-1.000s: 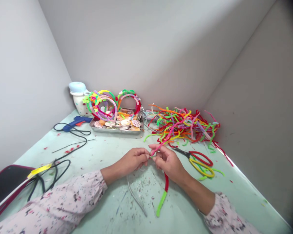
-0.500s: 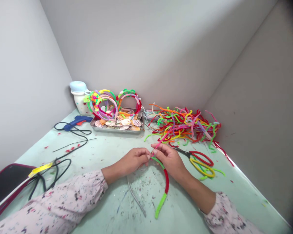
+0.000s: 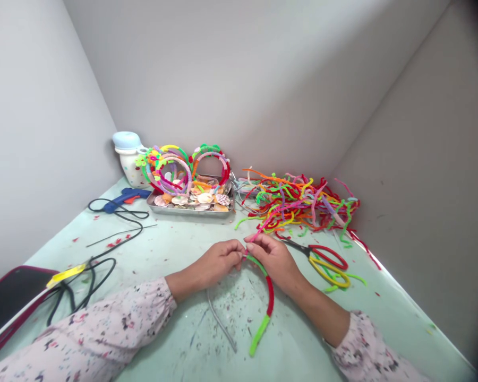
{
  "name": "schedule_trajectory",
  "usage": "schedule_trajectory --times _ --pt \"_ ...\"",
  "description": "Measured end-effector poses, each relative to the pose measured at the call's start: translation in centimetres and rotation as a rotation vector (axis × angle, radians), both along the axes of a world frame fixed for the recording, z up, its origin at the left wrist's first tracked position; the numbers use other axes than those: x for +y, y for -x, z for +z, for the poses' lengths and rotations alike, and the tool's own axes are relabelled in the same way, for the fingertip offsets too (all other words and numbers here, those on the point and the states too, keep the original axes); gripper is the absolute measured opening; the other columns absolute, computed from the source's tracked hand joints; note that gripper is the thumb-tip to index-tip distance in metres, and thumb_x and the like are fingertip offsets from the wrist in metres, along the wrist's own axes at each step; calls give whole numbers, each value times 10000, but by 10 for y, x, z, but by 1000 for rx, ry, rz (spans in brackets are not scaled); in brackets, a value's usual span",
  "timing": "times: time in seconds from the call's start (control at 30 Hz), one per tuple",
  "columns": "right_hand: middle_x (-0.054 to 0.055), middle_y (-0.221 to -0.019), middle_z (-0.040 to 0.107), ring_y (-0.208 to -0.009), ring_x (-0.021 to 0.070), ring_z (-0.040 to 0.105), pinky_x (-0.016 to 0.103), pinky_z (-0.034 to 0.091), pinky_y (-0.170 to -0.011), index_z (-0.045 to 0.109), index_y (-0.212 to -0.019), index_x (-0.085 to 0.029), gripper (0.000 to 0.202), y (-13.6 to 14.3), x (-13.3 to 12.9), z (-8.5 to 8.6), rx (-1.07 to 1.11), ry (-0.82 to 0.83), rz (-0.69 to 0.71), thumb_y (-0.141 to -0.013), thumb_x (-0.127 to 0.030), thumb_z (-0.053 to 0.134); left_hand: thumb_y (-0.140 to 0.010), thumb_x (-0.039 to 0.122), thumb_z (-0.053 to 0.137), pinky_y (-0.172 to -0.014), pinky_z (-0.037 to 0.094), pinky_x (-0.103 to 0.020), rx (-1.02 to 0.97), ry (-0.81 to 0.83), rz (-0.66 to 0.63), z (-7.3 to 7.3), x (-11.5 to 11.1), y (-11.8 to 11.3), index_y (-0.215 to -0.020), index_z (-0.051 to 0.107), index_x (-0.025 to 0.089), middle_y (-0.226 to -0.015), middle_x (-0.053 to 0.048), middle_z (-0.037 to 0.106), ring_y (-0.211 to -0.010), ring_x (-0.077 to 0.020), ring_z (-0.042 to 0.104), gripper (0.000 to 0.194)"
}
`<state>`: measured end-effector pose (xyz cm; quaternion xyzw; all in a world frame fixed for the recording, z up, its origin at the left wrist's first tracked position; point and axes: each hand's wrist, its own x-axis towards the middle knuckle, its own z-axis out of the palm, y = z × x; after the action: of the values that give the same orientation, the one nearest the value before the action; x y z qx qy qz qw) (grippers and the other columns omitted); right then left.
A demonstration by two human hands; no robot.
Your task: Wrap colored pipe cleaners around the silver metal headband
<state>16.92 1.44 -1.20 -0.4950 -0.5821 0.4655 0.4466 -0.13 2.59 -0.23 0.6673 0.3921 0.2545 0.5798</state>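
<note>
A curved headband (image 3: 270, 297), wrapped in green and red fuzzy stems on its right arm, hangs between my hands; its left arm (image 3: 222, 324) is bare grey. My left hand (image 3: 224, 260) pinches the band near its top. Close beside it, my right hand (image 3: 271, 260) has its thumb and fingers closed on a pink fuzzy stem (image 3: 258, 233), which runs up and to the right from the band. The fingertips of both hands nearly touch and partly hide the spot where the stem meets the band.
Scissors (image 3: 329, 265) lie right of my right hand, below a heap of coloured stems (image 3: 302, 204). A metal tray (image 3: 191, 212) holds shells and finished headbands. At the left are a blue glue gun (image 3: 125, 199), a cup (image 3: 129, 159) and black cables (image 3: 91, 270).
The lower end of the headband has swung slightly left. Both hands keep almost the same place, and the right fingers have shifted a little on the pink stem.
</note>
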Motion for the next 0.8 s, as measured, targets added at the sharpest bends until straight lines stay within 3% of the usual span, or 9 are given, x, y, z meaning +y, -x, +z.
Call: schedule_trajectory --times 0.37,0.47,0.6,0.8 --pt "10 -809 635 -748 153 581 280 456 -700 637 -946 -169 211 0 -1 2 -34 -18 18 -806 -318 584 -824 251 441 -531 305 -208 50 -101 -24 -2 0 2 -735 530 158 -627 33 482 -553 -92 395 156" --pt "9 -823 601 -721 144 562 271 454 -657 610 -1010 -177 234 -2 -3 2 -7 -36 76 -820 -305 563 -830 255 440 -550 312 -212 37 -122 -15 -3 0 2 -720 525 158 -619 36 475 -565 -96 401 169" --pt "-15 -796 537 -651 121 532 242 433 -579 543 -1086 -205 289 -3 -6 2 27 -31 182 -797 -210 543 -833 273 441 -548 315 -214 16 -105 11 -4 1 3 -721 517 160 -617 35 481 -561 -98 403 176" --pt "-14 -835 509 -591 88 496 214 405 -521 546 -1064 -206 363 -2 -5 -2 8 -13 162 -718 -108 500 -821 258 436 -513 292 -210 34 -64 14 -2 0 3 -727 520 164 -598 46 466 -514 -89 373 157"
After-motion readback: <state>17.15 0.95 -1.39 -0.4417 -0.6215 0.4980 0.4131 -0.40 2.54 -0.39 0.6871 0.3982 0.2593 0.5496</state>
